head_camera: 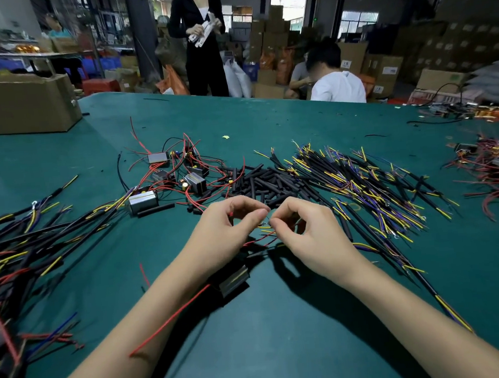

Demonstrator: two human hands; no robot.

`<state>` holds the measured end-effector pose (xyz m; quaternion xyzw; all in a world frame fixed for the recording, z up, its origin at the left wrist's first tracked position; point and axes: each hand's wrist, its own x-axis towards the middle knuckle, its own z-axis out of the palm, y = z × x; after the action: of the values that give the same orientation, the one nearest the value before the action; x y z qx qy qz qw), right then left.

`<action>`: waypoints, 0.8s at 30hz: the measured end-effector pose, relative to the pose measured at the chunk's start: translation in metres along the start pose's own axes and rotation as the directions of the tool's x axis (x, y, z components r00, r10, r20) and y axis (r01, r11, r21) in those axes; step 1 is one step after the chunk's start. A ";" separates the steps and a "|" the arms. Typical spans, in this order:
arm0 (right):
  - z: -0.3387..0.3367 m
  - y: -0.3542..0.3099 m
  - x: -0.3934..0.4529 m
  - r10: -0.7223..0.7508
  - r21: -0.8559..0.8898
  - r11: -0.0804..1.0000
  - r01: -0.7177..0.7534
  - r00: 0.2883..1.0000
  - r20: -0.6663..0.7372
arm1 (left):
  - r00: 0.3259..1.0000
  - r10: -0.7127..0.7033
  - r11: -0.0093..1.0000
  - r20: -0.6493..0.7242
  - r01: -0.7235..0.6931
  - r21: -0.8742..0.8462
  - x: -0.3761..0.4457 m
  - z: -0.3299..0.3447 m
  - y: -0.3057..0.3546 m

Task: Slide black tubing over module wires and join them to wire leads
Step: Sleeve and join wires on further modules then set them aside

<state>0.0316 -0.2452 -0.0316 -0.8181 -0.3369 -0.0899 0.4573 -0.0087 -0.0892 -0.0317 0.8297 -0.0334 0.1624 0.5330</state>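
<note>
Your left hand (230, 220) and right hand (301, 223) each pinch fine wire ends where their fingertips nearly meet. The joint is tiny, so I judge the strands could slip apart if either pinch eases, or a red wire (169, 319) draped over your left forearm could tug the module (233, 280) lying on the desk (285, 336) just below your hands. The black tubing pieces (259, 182) are heaped just beyond your fingertips.

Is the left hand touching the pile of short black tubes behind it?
Apart. In the head view, the left hand pinches thin wires with the right hand above the green table; the pile of short black tubes lies farther back, past the fingertips.
</note>
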 end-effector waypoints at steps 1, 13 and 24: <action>0.000 0.000 0.000 0.001 -0.005 1.000 -0.001 1.000 0.002 | 1.000 0.019 1.000 0.007 -0.019 0.004 0.000 -0.001 0.000; -0.001 0.005 0.000 -0.152 -0.112 0.982 0.150 0.988 -0.010 | 0.994 0.022 0.978 -0.103 -0.001 0.207 0.000 -0.003 0.003; -0.002 0.013 0.000 -0.191 -0.108 0.975 0.193 0.981 0.030 | 0.954 -0.217 0.971 0.205 0.232 -0.050 0.001 -0.028 0.002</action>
<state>0.0401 -0.2514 -0.0397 -0.8065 -0.4135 -0.1440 0.3973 -0.0150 -0.0649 -0.0187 0.8199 0.0025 0.0162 0.5722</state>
